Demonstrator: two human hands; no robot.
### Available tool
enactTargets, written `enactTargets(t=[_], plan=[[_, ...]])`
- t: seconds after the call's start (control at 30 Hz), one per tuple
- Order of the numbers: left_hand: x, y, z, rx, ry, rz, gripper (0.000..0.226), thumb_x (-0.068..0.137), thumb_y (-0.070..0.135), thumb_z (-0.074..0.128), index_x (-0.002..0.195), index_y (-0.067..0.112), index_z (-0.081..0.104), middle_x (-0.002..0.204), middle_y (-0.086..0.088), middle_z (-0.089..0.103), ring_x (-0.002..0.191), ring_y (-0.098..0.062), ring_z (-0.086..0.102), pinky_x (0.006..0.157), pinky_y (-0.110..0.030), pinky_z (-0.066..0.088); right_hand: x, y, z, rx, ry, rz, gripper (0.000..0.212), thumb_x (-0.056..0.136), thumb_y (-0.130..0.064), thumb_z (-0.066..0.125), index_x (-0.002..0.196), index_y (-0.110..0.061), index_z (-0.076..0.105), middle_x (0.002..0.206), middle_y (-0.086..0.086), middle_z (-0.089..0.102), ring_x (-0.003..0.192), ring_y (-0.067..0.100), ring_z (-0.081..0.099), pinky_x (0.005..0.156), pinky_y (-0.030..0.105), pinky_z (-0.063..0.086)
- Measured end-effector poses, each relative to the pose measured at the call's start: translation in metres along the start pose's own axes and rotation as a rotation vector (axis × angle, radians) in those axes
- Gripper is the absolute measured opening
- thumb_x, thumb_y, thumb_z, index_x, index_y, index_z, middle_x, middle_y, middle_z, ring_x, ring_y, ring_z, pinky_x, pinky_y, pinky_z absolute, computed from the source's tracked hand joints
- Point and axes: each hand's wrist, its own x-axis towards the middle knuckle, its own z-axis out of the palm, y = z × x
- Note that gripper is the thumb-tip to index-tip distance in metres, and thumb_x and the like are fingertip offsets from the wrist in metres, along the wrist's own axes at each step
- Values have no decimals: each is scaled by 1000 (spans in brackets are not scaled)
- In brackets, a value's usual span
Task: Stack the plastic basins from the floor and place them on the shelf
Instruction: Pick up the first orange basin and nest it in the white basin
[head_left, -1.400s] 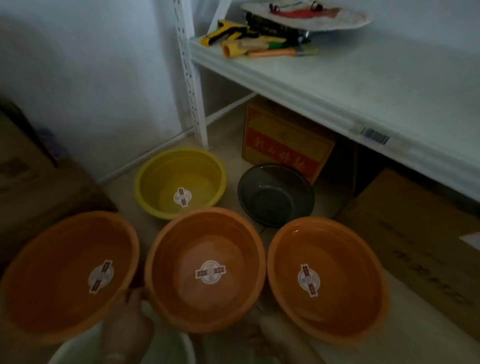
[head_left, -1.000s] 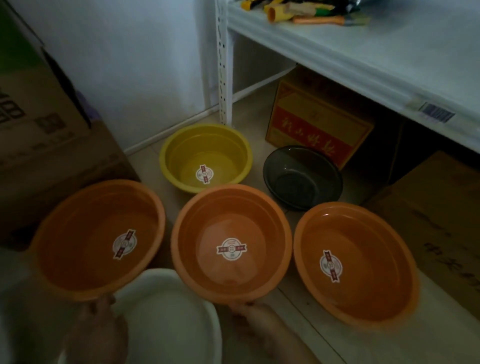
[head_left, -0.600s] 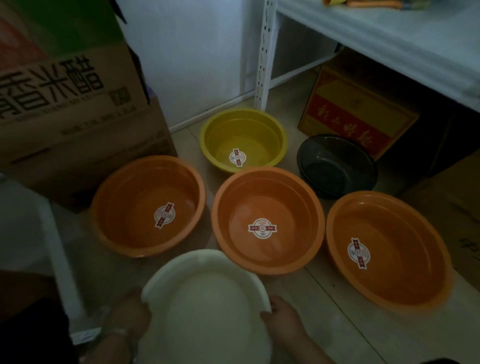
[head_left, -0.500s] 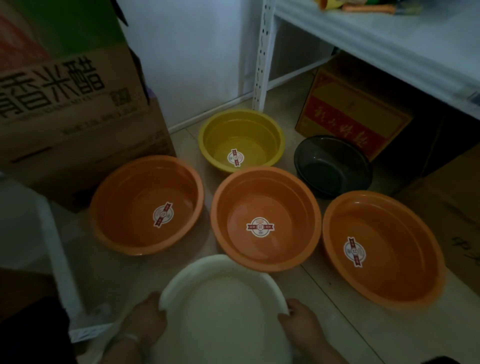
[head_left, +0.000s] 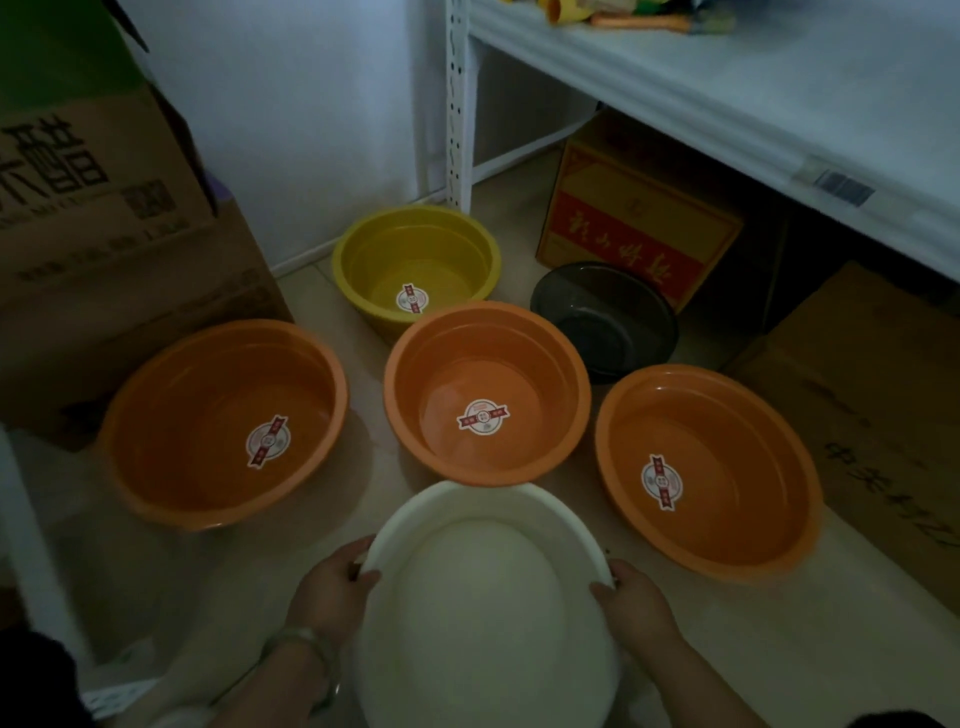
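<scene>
A white basin (head_left: 483, 603) is nearest to me, held by its rim on both sides: my left hand (head_left: 332, 587) grips the left edge, my right hand (head_left: 631, 603) the right edge. Beyond it on the floor stand three orange basins, one at the left (head_left: 223, 421), one in the middle (head_left: 485, 389) and one at the right (head_left: 706, 467), each with a round sticker inside. Behind them are a yellow basin (head_left: 415, 265) and a dark basin (head_left: 605, 317). The white shelf (head_left: 727, 98) runs across the upper right.
Cardboard boxes stand at the left (head_left: 104, 234), under the shelf (head_left: 634, 218) and at the right (head_left: 872, 405). A white shelf post (head_left: 457, 104) rises behind the yellow basin. Tools (head_left: 634, 15) lie at the shelf's far end.
The view has swung left and down. The white basin has come forward into view, and both hands have settled on its opposite rims. The other basins have stayed in place.
</scene>
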Motion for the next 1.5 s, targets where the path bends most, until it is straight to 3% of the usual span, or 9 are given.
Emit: enactTargets(t=[0.17,0.47,0.7,0.9,1.0,1.07,1.27,1.43,1.5], plan=[[0,17,1,5,80,30,37,84,12,59,118,25,65,110,-4,70,102,-25,63,94,-39,47,4,-11,-5,42,16,-47,37,90,-16,53,126,-9,57,125,13,63,113,29,57,90,32,42],[19,39,-2,-16,117,-12,34,87,15,58,119,21,64,105,-9,70,94,-27,61,86,-36,46,23,-30,-4,96,64,-93,37,90,-13,54,126,-8,57,121,16,65,110,33,58,86,31,42],[41,78,0,-44,100,-63,37,90,22,52,124,8,56,129,-20,57,118,-38,53,104,-47,39,43,-62,-10,94,177,-148,61,87,-15,50,145,-12,32,144,13,48,131,31,46,106,40,37],[78,133,8,-355,137,-48,61,91,18,49,146,14,25,145,-8,45,129,-27,46,106,-45,38,81,-110,-25,610,80,-57,71,88,-5,53,149,-21,21,149,8,41,127,27,48,94,39,45],[84,146,12,-592,75,-155,51,94,14,47,142,7,32,117,-8,61,92,-19,63,72,-33,55,93,-125,-29,892,-3,20,77,88,1,52,151,-18,12,153,15,32,135,31,41,106,41,39],[88,148,11,-691,42,-144,41,94,10,46,135,7,43,112,-7,63,80,-15,62,56,-23,52,99,-131,-29,1091,-61,43,76,89,5,49,151,-11,7,151,23,33,135,33,39,113,42,33],[97,151,4,-596,114,-64,45,88,7,55,133,6,47,124,-15,61,110,-28,60,94,-37,49,98,-143,-36,1193,-100,0,40,94,3,43,134,3,43,133,18,56,125,27,51,106,39,41],[83,161,-3,-688,128,65,39,87,1,55,125,4,48,101,-11,64,85,-18,64,71,-25,52,92,-142,-49,1268,-129,-44,37,94,-4,46,131,-1,48,126,17,61,106,24,62,79,33,54],[68,167,-8,-681,105,112,29,86,2,57,114,10,52,99,-9,65,86,-18,65,74,-27,54,83,-141,-61,1256,-129,-38,33,93,-12,50,126,-5,50,114,12,66,99,22,64,72,34,54]])
